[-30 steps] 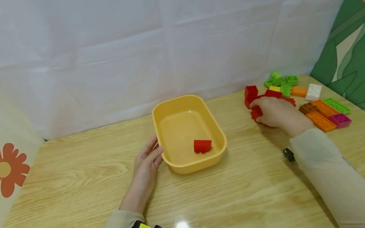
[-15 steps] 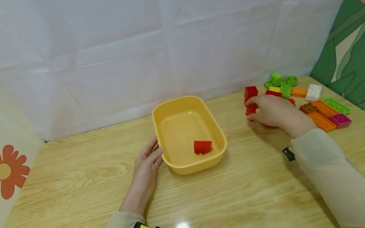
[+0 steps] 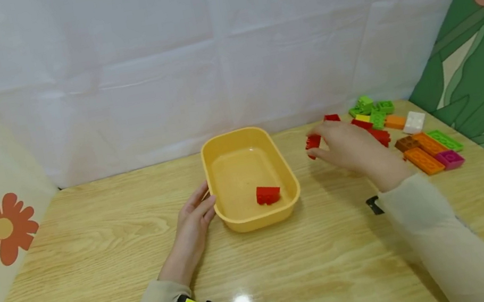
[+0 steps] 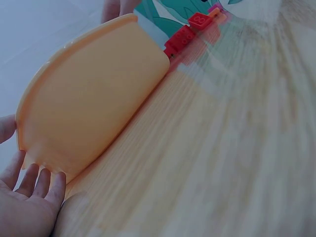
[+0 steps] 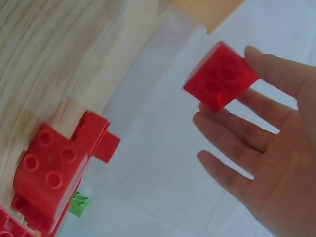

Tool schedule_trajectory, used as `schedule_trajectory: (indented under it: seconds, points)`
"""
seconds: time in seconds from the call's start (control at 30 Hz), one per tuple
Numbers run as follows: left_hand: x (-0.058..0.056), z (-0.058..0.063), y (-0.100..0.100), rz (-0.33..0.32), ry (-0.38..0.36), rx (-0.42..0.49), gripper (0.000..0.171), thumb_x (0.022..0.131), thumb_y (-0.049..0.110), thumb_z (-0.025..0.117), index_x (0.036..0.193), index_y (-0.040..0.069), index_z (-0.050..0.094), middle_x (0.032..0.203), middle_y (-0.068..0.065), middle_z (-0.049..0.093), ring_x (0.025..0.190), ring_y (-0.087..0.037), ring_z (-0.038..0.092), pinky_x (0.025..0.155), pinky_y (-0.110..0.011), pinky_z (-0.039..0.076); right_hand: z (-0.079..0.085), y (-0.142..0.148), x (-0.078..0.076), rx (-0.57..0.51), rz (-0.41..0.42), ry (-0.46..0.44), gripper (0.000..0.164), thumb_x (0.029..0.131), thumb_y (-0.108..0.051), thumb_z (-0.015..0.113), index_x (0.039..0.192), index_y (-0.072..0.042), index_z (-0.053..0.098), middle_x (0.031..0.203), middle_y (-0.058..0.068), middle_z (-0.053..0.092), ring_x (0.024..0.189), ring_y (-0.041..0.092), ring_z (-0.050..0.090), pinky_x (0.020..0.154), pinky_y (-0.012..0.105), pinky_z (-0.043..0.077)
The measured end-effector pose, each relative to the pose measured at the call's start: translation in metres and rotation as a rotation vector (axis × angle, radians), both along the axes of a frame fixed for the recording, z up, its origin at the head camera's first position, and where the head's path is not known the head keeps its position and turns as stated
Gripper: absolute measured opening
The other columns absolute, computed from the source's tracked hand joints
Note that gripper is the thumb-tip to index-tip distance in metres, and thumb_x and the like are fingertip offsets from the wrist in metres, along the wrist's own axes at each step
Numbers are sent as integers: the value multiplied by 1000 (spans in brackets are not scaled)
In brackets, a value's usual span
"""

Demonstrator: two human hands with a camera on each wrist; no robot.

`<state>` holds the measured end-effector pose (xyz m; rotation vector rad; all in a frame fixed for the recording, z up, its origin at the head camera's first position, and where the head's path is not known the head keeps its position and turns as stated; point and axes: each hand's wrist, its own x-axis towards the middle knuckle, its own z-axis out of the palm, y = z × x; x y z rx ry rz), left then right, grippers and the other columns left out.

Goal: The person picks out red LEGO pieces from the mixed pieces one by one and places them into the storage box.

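A yellow plastic bin stands mid-table, with one red toy brick lying in it. My left hand rests against the bin's left outer side; in the left wrist view its extended fingers touch the wall and the thumb is by the rim. Between thumb and fingers my right hand pinches a red toy brick, held up to the right of the bin. Behind and below that hand are more red bricks, partly hidden by it in the head view.
At the back right lie green bricks, an orange brick and a white brick. Nearer are a brown brick, orange plates and a magenta brick. A white cloth hangs behind the table.
My right hand has drawn a red brick out of the red pile, lifting it and moving left toward the bin. The left hand and the bin have stayed in place.
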<state>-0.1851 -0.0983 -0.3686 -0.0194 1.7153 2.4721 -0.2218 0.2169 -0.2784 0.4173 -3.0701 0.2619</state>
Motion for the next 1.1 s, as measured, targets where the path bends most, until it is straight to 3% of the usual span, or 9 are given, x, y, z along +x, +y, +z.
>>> schedule_trajectory:
  seconds: [0.5,0.77,0.87,1.1]
  points:
    - [-1,-1,1,5,13,5,54,93,3,49,144,-1,32,152,-16,35,133,-23,38,90,-12,51,0,-44,13,4,177,212,50,85,-36,64,127,-8,56,129,15,59,115,33,52,100,53,49]
    - [-2,-2,3,10,18,10,54,93,1,47,144,-3,31,151,-19,34,133,-27,37,89,-12,51,-10,-53,14,-29,368,355,41,83,-27,68,118,-6,62,119,15,64,108,31,56,96,50,51]
    - [-3,-2,3,10,18,11,54,93,1,47,144,-3,31,151,-19,34,133,-28,36,90,-13,52,-14,-54,13,-23,399,353,40,82,-25,69,117,-6,63,117,15,65,106,31,57,96,51,51]
    - [-2,-4,2,11,57,-6,56,91,4,49,144,-4,31,150,-22,34,132,-27,38,90,-13,52,-21,-59,11,23,373,269,40,83,-26,68,118,-7,63,119,14,64,111,31,54,101,51,48]
